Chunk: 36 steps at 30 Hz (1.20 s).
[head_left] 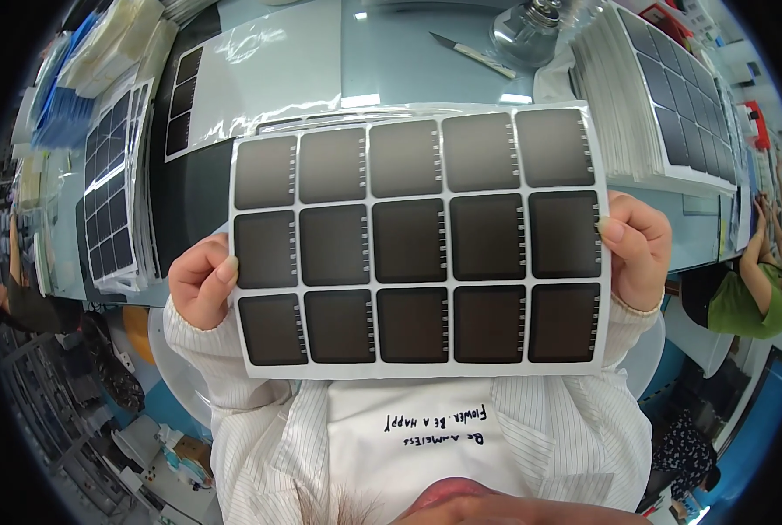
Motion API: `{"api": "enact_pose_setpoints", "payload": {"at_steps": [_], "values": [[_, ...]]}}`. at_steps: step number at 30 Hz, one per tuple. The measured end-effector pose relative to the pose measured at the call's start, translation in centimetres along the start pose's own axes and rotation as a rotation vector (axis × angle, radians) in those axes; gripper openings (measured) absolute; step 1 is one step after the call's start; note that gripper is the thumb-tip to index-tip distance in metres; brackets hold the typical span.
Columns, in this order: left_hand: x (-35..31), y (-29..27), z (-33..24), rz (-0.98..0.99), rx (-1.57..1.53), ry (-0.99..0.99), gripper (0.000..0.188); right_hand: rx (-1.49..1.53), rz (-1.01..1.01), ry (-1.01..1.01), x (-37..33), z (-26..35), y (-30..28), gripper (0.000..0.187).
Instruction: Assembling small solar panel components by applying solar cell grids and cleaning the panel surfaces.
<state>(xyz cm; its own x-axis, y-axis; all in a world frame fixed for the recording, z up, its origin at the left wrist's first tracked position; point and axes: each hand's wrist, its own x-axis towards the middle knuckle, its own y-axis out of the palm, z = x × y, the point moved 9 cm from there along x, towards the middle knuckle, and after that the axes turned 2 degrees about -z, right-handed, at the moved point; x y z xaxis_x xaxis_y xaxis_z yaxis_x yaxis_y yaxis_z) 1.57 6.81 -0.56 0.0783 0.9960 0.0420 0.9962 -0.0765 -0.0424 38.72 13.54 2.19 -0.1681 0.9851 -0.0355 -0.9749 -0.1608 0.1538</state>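
Observation:
Held up in front of my chest is a white sheet of black stickers (pixel 411 241), with rounded black rectangles in three rows. Each rectangle has a line of small pale marks along its right edge. My left hand (pixel 202 278) pinches the sheet's left edge, thumb on the face turned toward me. At the opposite edge, my right hand (pixel 639 250) grips it the same way. The fingers behind the sheet are hidden. Just beyond its top edge, part of a glossy plastic-covered layer shows on the table.
A stack of similar sheets (pixel 111 197) lies at the left, and a taller stack (pixel 684 101) stands at the right. A craft knife (pixel 474 54) and a glass bottle (pixel 527 35) are at the back. Plastic film (pixel 268 74) covers the far left table. Other people sit at both sides.

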Motion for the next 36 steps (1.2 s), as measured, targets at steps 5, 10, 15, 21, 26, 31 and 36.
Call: {"api": "enact_pose_setpoints", "payload": {"at_steps": [5, 10, 15, 21, 26, 31, 36], "values": [[0.4, 0.7, 0.2, 0.020, 0.034, -0.054, 0.021, -0.008, -0.044, -0.009, -0.2, 0.3, -0.9, 0.019], [0.8, 0.3, 0.3, -0.008, -0.013, -0.083, 0.021, -0.014, -0.049, 0.015, 0.2, 0.3, -0.9, 0.019], [1.7, -0.2, 0.5, -0.016, -0.041, -0.164, 0.021, -0.046, -0.094, 0.042, 1.2, 0.6, -1.0, 0.019], [2.0, -0.6, 0.9, -0.003, -0.032, -0.180, 0.022, -0.020, -0.094, 0.038, 1.8, 0.0, -1.0, 0.017], [1.9, -1.0, 0.5, -0.025, -0.037, -0.155, 0.021, -0.043, -0.013, 0.112, 2.0, -0.3, -1.3, 0.018], [2.2, -1.3, -0.2, 0.002, -0.021, -0.123, 0.023, -0.078, -0.013, 0.102, 1.9, -0.1, -0.7, 0.017], [1.8, -1.9, -1.8, 0.011, 0.016, -0.044, 0.024, -0.061, 0.035, 0.106, 1.9, 0.7, 0.4, 0.017]]}}
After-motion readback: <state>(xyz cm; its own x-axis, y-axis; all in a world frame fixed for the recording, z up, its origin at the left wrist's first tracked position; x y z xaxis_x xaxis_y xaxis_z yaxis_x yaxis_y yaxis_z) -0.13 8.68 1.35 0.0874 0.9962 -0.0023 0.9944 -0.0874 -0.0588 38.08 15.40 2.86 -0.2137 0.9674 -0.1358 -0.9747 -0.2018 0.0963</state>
